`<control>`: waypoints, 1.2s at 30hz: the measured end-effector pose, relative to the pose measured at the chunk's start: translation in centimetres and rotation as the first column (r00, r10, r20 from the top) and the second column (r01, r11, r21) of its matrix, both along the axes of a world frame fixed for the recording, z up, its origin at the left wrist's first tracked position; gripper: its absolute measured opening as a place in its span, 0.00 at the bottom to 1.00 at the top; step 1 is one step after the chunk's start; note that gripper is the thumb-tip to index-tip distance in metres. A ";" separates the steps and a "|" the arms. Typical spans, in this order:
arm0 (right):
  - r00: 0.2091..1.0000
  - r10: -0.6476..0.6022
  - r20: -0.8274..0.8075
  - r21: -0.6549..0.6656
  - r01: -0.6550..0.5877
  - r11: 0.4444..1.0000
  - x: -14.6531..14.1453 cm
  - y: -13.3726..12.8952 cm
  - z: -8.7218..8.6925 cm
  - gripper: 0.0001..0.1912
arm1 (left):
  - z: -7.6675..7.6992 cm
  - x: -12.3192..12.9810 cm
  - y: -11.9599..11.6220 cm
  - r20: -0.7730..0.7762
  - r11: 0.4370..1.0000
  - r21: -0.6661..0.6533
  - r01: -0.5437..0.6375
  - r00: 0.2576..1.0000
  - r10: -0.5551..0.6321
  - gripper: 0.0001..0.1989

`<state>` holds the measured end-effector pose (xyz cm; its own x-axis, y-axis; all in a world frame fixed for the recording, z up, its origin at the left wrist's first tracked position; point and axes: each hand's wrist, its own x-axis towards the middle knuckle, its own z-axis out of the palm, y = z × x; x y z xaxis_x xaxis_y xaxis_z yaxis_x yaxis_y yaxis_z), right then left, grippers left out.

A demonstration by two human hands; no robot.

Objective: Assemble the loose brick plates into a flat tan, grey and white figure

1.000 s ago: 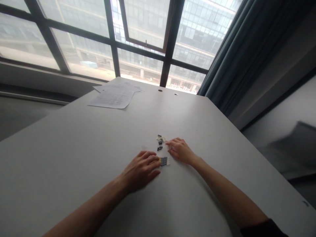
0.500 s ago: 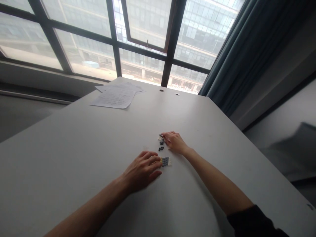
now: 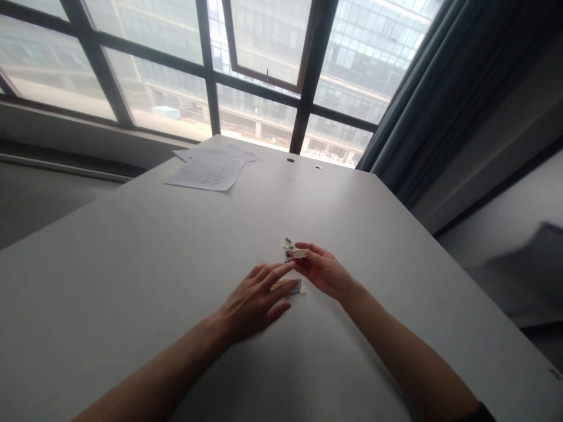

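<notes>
Between the thumb and fingers of my right hand (image 3: pixel 323 271) is a small white toy brick (image 3: pixel 299 254), its studs showing. My left hand (image 3: pixel 257 299) is spread, fingers apart, over a flat block of yellow, grey and white toy bricks (image 3: pixel 298 286) on the table. Its fingers partly cover that block; whether they press on it I cannot tell. One left fingertip reaches close to the white brick. Just beyond the hands lies a little pile of loose white and dark bricks (image 3: pixel 287 243), partly hidden by my fingers.
The white table (image 3: pixel 145 258) extends to the window. Printed paper sheets (image 3: pixel 209 170) lie at its far left. Two small holes are near the far edge, one of them a dark round hole (image 3: pixel 290 160). A dark blue curtain (image 3: pixel 409 117) hangs on the right.
My right hand has come back from the loose pile, turned palm-up, and now has the white brick in it. My left fingers have lifted and spread slightly. The view has shifted a little.
</notes>
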<state>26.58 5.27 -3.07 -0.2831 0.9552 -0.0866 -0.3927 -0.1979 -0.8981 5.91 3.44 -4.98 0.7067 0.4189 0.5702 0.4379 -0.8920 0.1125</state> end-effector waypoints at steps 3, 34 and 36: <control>0.997 0.050 -0.060 -0.048 -0.053 0.997 -0.3 -1.3 0.1 0.15 | 0.2 0.0 -0.1 -0.022 1.000 0.018 0.013 1.000 -0.012 0.18; 0.405 -0.403 0.821 0.549 -0.362 0.753 4.3 -4.2 -2.0 0.19 | -0.5 0.2 0.3 -0.054 0.994 -0.087 0.066 0.996 -0.071 0.12; 0.401 -0.405 0.821 0.549 -0.366 0.751 4.3 -4.2 -2.0 0.19 | -0.4 0.2 0.3 -0.056 0.994 -0.087 0.069 0.996 -0.074 0.11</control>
<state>30.86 1.03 -5.11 -0.3905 0.8773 0.2790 0.6692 0.4786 -0.5684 6.11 3.75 -5.42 0.7681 0.4109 0.4911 0.3814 -0.9096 0.1646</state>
